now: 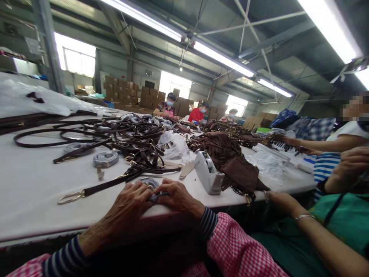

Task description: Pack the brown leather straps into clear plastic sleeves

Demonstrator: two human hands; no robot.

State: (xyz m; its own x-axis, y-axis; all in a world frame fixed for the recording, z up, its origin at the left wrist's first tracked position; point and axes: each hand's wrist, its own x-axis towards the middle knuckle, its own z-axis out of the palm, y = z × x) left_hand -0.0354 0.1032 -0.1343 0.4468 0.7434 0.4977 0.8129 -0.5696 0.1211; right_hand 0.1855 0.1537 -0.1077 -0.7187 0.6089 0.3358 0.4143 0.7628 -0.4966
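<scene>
Left hand (127, 204) and right hand (178, 196) sit at the near table edge, just left of the tape dispenser (208, 173). Both are curled, fingers closed in around a wrapped strap coil (152, 185), which looks held, though the fingers hide most of it. Coil is likely light, soft-ish, and slick where wrapped; best pinched across its full width, since loose turns could slip.

A dark leather strap (112, 184) runs left of the coil, ending in a brass clip (69, 198). The clip looks hard and the strap flexible; take the strap, not the loop.

Right of the dispenser: brown fabric panels (242, 175), with a co-worker's bangled hand (281, 202) at their edge. Another co-worker's arm (300, 142) reaches in farther right.

Behind and left of the dispenser: a tangled pile of leather straps (135, 142), two more wrapped coils (105, 158), and a plastic bag (173, 146). Far beyond it: masked workers (197, 115) and stacked cartons (121, 88).
</scene>
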